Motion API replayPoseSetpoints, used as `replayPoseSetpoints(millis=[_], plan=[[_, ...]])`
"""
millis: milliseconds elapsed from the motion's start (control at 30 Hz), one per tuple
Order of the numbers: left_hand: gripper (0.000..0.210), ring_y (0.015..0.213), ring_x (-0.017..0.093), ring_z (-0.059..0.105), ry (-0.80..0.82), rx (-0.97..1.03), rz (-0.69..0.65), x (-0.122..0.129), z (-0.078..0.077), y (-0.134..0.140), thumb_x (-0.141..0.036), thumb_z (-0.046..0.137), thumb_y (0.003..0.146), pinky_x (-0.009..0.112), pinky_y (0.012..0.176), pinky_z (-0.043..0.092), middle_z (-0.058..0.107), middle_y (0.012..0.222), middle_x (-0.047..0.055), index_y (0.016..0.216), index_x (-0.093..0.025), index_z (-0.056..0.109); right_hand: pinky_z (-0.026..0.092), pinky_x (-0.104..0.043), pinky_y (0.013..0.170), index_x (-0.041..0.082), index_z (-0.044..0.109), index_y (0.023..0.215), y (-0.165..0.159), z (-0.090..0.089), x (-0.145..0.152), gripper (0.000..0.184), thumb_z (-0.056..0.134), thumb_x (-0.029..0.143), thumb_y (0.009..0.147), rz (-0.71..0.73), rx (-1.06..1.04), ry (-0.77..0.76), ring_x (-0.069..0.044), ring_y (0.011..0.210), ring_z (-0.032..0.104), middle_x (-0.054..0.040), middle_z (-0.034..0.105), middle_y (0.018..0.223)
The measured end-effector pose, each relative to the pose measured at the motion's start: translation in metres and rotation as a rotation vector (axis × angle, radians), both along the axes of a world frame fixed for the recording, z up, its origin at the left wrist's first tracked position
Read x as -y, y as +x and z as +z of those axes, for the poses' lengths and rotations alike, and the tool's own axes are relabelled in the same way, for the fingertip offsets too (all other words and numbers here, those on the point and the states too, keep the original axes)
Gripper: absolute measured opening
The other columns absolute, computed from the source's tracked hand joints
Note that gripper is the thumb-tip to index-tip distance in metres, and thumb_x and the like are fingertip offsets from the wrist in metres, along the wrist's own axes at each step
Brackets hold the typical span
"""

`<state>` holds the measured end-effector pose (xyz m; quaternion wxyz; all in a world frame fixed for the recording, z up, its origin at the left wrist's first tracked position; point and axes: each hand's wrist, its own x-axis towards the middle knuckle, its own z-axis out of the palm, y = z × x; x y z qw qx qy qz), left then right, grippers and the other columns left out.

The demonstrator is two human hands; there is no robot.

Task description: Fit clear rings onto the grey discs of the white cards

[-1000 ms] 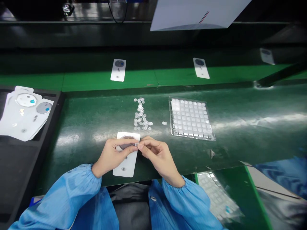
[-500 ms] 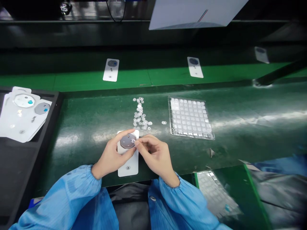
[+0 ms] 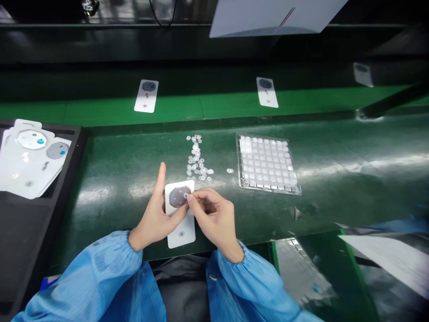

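Our left hand [image 3: 154, 219] is spread open, its thumb touching the white panel [image 3: 186, 236] on the green surface [image 3: 335, 188] before us; our right hand [image 3: 216, 219] pinches a small clear disc [image 3: 186, 196] at its gray octagon [image 3: 176, 199]. From there, loose discs [image 3: 195, 160] scatter toward twelve o'clock, a clear tray [image 3: 268, 191] of white pieces sits at two, and farther panels [image 3: 145, 99] lie beyond, one at eleven.

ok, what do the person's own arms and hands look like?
Long, loose, light-blue sleeves cover both arms, gathered into puckered cuffs at the wrists. The left hand and right hand are bare: no gloves, rings or watch visible.
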<state>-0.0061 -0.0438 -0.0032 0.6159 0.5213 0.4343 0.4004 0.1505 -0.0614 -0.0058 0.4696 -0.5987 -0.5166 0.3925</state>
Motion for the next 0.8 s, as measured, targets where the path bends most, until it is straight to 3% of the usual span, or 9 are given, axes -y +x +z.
replayPoseSetpoints(millis=[200, 333, 467, 600, 700, 800], plan=[[0.099, 0.079, 0.015, 0.069, -0.119, 0.088, 0.01, 0.0, 0.003, -0.003, -0.036, 0.073, 0.09, 0.024, 0.072, 0.058, 0.073, 0.099, 0.004, 0.165, -0.026, 0.009, 0.043, -0.024, 0.05, 0.019, 0.064, 0.074, 0.005, 0.001, -0.007, 0.028, 0.079, 0.041, 0.084, 0.018, -0.144, -0.1, -0.01, 0.054, 0.051, 0.0016, 0.06, 0.063], [0.095, 0.072, 0.014, 0.067, -0.187, 0.08, 0.067, -0.009, 0.005, -0.004, -0.039, 0.08, 0.084, 0.022, 0.065, 0.055, 0.073, 0.092, 0.002, 0.162, -0.022, 0.028, 0.046, -0.022, 0.049, 0.019, 0.066, 0.088, 0.012, 0.002, -0.02, 0.039, 0.087, 0.048, 0.073, 0.155, -0.309, -0.206, -0.011, 0.056, 0.057, 0.0011, 0.067, 0.071], [0.077, 0.07, 0.014, 0.066, -0.294, 0.138, 0.105, -0.013, -0.004, -0.003, -0.04, 0.086, 0.077, 0.022, 0.063, 0.055, 0.073, 0.088, 0.003, 0.144, -0.016, 0.055, 0.056, -0.029, 0.061, 0.018, 0.075, 0.091, 0.018, -0.008, -0.021, 0.042, 0.072, 0.06, 0.086, 0.288, -0.375, -0.214, -0.016, 0.065, 0.066, -0.0021, 0.072, 0.072], [0.049, 0.069, 0.016, 0.068, -0.344, 0.22, 0.09, -0.014, -0.007, -0.004, -0.038, 0.089, 0.073, 0.025, 0.063, 0.056, 0.073, 0.085, 0.006, 0.109, -0.01, 0.07, 0.059, -0.038, 0.076, 0.019, 0.076, 0.114, 0.025, -0.021, -0.009, 0.05, 0.053, 0.061, 0.1, 0.381, -0.526, -0.167, -0.022, 0.083, 0.072, -0.0098, 0.078, 0.095], [0.048, 0.072, 0.018, 0.07, -0.344, 0.237, 0.08, -0.044, 0.012, -0.02, -0.032, 0.091, 0.068, 0.027, 0.064, 0.056, 0.074, 0.086, 0.007, 0.106, -0.012, 0.069, 0.058, -0.037, 0.069, 0.018, 0.075, 0.117, 0.027, -0.026, -0.003, 0.048, 0.053, 0.057, 0.101, 0.342, -0.571, -0.16, -0.022, 0.08, 0.072, -0.0136, 0.077, 0.102], [0.063, 0.075, 0.019, 0.072, -0.218, 0.218, 0.178, -0.11, 0.051, -0.056, -0.022, 0.09, 0.065, 0.026, 0.063, 0.056, 0.075, 0.093, 0.006, 0.122, -0.016, 0.063, 0.056, -0.034, 0.062, 0.018, 0.077, 0.107, 0.025, -0.025, -0.003, 0.044, 0.055, 0.055, 0.1, 0.267, -0.631, -0.131, -0.02, 0.07, 0.07, -0.012, 0.076, 0.091]])
